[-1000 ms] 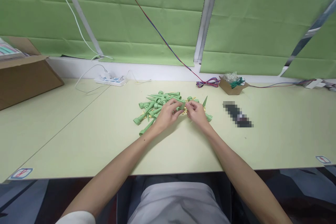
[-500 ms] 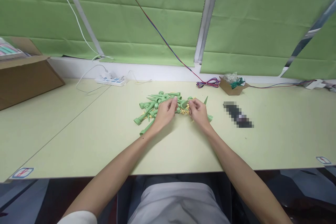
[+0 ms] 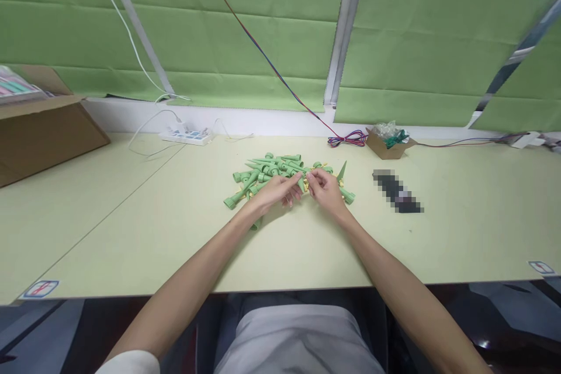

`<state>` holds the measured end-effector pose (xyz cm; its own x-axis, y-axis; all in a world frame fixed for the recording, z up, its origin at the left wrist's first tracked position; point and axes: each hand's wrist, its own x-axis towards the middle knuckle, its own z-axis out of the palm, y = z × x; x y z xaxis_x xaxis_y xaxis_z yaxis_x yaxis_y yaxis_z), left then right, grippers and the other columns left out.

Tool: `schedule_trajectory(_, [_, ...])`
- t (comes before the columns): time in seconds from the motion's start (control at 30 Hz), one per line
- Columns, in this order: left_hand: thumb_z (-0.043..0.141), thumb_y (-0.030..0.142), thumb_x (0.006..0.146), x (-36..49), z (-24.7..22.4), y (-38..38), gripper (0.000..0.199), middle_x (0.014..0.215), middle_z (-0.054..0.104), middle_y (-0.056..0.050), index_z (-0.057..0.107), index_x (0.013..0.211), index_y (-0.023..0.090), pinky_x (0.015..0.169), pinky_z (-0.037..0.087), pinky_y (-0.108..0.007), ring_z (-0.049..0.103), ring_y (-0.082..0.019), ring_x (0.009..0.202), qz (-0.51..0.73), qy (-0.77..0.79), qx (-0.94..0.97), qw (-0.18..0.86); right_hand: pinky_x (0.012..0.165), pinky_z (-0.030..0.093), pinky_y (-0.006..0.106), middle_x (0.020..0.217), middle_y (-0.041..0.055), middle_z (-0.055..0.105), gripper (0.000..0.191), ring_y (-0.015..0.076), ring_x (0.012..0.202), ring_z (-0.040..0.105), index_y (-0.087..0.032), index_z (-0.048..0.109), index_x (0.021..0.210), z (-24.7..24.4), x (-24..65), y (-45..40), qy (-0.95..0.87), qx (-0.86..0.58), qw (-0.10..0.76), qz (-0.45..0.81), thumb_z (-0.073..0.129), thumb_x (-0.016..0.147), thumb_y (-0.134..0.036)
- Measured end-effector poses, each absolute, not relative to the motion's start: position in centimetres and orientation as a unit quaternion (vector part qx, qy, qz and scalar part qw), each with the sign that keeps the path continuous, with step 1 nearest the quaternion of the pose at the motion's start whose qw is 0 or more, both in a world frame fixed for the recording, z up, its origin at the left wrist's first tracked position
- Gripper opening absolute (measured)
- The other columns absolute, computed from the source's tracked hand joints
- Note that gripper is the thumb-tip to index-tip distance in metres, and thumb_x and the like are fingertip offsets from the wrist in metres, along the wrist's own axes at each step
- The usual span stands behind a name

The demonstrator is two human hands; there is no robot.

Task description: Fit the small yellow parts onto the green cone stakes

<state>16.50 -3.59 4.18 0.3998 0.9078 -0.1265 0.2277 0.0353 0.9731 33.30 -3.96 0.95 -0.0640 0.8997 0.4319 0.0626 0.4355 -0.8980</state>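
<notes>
Several green plastic watering spikes (image 3: 265,165), with pointed tips and capped ends, lie in a loose heap on the table. My left hand (image 3: 277,191) is at the near side of the heap, its thumb and fingers closed on a green spike (image 3: 301,184) whose tapered part shows by the thumb. Right beside it, almost touching, my right hand (image 3: 325,190) has thumb and forefinger pinched together by that spike. Whatever lies in this pinch is too small to make out. Small yellow pieces (image 3: 343,184) are scattered around and behind my right hand.
A cardboard box (image 3: 44,128) stands at the far left. Along the back are a white power strip (image 3: 188,134), a coil of red and blue wire (image 3: 348,138) and a small carton (image 3: 388,146) with plastic bags. A pixelated dark object (image 3: 397,191) lies at right.
My left hand has moved slightly right and nearer to me, its fingers now turned under. My right hand has shifted a little left, bringing the two hands together.
</notes>
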Motion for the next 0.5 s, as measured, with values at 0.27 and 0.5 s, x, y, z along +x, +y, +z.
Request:
schedule_trajectory(0.27, [0.066, 0.064, 0.08, 16.36, 4.35, -3.87, 0.049, 0.056, 0.056, 0.001, 0.056, 0.068, 0.017, 0.048, 0.036, -0.025, 0.052, -0.012, 0.051, 0.329, 0.444, 0.68, 0.482, 0.046, 0.03, 0.027, 0.052, -0.0045, 0.044, 0.045, 0.0116, 0.046, 0.039, -0.023, 0.05, 0.071, 0.57, 33.27, -3.66, -0.622, -0.383, 0.571, 0.376, 0.059, 0.086, -0.064])
schedule_trajectory(0.5, [0.068, 0.044, 0.084, 16.73, 3.98, -3.91, 0.033, 0.074, 0.062, 0.0, 0.054, 0.072, 0.017, 0.058, 0.038, -0.026, 0.052, -0.012, 0.06, 0.376, 0.426, 0.78, 0.262, 0.045, 0.029, 0.027, 0.051, -0.0042, 0.042, 0.047, 0.0121, 0.046, 0.038, -0.023, 0.05, 0.069, -0.03, 33.55, -3.16, -0.611, -0.401, 0.566, 0.38, 0.058, 0.085, -0.066])
